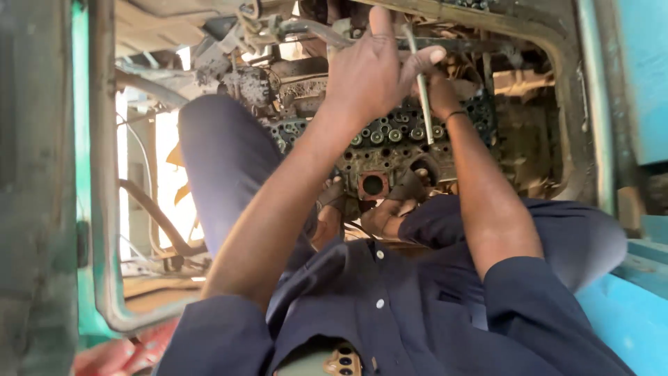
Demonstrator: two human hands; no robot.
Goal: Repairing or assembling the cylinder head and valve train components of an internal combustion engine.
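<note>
Both my arms reach up to a grimy engine block (390, 150) with rows of round ports. My left hand (372, 69) is closed, its thumb pressed over a thin metal rod (422, 97) that stands nearly upright in front of the engine. My right hand (444, 90), with a dark band at the wrist, sits just behind the left one and grips the same rod lower down. The rod's bottom end hangs free over the ports. My dark blue sleeves and raised knees (216, 153) frame the engine.
A rusty metal frame (104, 209) borders the opening on the left, and a turquoise painted panel (640, 76) stands on the right. Pipes and brackets (306, 28) hang above the engine. A phone (334, 361) sticks out of my chest pocket. A dirty foot or hand (390, 212) lies below the block.
</note>
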